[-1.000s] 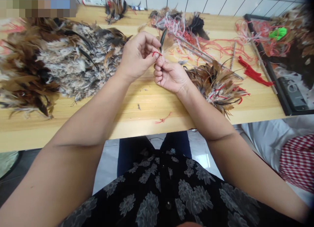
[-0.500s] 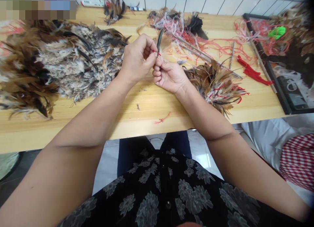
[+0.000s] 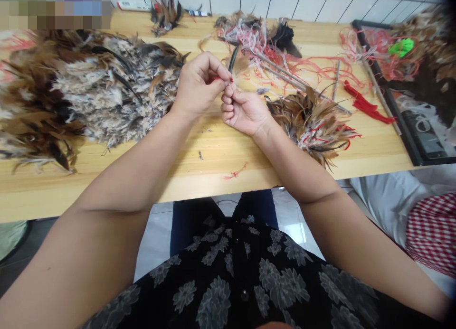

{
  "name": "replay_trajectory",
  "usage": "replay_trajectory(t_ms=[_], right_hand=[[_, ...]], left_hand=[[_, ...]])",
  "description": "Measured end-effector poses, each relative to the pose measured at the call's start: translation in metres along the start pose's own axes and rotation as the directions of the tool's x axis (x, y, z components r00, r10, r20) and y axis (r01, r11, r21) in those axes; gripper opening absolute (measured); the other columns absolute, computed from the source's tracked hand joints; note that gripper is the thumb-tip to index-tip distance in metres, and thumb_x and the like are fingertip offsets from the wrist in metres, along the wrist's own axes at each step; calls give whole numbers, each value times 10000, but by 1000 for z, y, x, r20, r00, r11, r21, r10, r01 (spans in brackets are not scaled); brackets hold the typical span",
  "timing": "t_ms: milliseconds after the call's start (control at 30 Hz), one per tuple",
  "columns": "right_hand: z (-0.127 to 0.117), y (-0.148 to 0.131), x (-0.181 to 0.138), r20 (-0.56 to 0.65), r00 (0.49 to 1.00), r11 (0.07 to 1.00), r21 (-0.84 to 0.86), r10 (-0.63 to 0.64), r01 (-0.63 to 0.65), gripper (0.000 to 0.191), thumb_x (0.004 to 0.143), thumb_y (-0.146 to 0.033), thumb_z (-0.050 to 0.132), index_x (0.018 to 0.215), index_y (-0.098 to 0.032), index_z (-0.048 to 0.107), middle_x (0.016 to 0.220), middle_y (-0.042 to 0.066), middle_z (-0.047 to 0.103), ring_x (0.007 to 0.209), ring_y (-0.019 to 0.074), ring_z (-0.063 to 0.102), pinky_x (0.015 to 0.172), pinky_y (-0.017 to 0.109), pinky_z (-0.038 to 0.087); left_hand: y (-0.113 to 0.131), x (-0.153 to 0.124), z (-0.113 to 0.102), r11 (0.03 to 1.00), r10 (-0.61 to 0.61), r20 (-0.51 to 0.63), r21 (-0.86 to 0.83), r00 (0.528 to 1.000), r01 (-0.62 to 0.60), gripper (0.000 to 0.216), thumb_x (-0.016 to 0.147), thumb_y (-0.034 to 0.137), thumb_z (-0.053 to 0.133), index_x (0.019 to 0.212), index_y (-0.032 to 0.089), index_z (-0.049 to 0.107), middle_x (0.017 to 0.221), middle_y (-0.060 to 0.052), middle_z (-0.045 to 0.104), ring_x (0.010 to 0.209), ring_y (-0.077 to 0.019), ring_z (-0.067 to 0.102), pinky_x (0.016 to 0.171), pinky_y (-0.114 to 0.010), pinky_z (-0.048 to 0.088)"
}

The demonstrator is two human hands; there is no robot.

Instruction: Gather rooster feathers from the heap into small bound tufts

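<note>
My left hand (image 3: 199,84) and my right hand (image 3: 244,111) meet above the wooden table (image 3: 221,148), fingertips together. Between them stands a small dark feather with a tan fluffy base (image 3: 233,59), pointing up. A bit of red thread (image 3: 231,79) shows at its quill, where both hands pinch. My left hand's fingers curl round the thread and quill from the left. My right hand pinches from below, its other fingers folded in.
A big heap of brown, grey and white feathers (image 3: 78,87) covers the left of the table. A bundle of brown feathers tied in red (image 3: 313,122) lies right of my hands. Thin sticks and red strings (image 3: 285,68) lie behind. A black-framed tray (image 3: 402,110) sits far right. A red scrap (image 3: 235,172) lies near the front edge.
Both hands stay joined at the feather and have drifted slightly left. The loop of red thread seen earlier is now drawn in, mostly hidden between the fingertips.
</note>
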State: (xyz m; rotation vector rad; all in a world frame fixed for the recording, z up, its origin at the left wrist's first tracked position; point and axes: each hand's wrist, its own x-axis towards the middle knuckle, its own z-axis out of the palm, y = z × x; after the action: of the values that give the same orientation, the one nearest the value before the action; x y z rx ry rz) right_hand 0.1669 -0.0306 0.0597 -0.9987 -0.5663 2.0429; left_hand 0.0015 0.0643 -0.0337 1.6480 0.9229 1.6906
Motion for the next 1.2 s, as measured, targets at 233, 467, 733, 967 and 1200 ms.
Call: replay_trajectory(t_ms=[233, 467, 733, 967, 1200], right_hand=[[0, 3, 4, -3, 1000, 998, 50, 30, -30, 439, 1320, -183, 596, 898, -248, 493, 718, -98, 494, 563, 65, 428, 534, 112, 356], [1, 5, 5, -4, 996, 994, 67, 89, -89, 485, 1377, -252, 496, 892, -238, 509, 669, -102, 489, 517, 57, 397, 508, 101, 328], [-5, 7, 12, -110, 992, 954, -300, -61, 25, 440, 1291, -185, 692, 873, -239, 565, 685, -99, 471, 581, 62, 401, 545, 131, 312], [-31, 0, 45, 17, 762, 408, -837, -647, 364, 277, 1248, -128, 699, 996, -238, 665, 905, -60, 626, 933, 127, 688, 984, 247, 567], [-21, -3, 16, 239, 732, -85, -967, -639, 241, 251, 1201, -59, 709, 1320, -245, 828, 1471, 83, 845, 1382, 284, 803, 1250, 415, 637]], left_hand=[[-2, -3, 3, 999, -50, -12, -10, 999, 50, 455, 855, 80, 970, 848, 281, 562, 887, 17, 753, 788, -205, 746, 782, -390, 688], [6, -6, 1, 987, -143, 18, -68, 990, 143, 416, 740, -13, 899, 788, 294, 621, 829, 24, 812, 714, -195, 769, 682, -341, 682], [-18, 4, -5, 990, -132, -79, -67, 988, 127, 420, 670, 256, 953, 800, 352, 564, 774, 34, 744, 699, -237, 655, 688, -441, 601], [42, -9, -13, 973, -223, -47, 44, 974, 225, 213, 675, 267, 816, 809, 411, 737, 958, 4, 844, 917, -299, 677, 898, -458, 594], [66, -19, 3, 962, -273, -35, 7, 961, 273, 192, 677, 283, 880, 764, 385, 742, 897, 4, 806, 893, -284, 617, 882, -458, 551]])
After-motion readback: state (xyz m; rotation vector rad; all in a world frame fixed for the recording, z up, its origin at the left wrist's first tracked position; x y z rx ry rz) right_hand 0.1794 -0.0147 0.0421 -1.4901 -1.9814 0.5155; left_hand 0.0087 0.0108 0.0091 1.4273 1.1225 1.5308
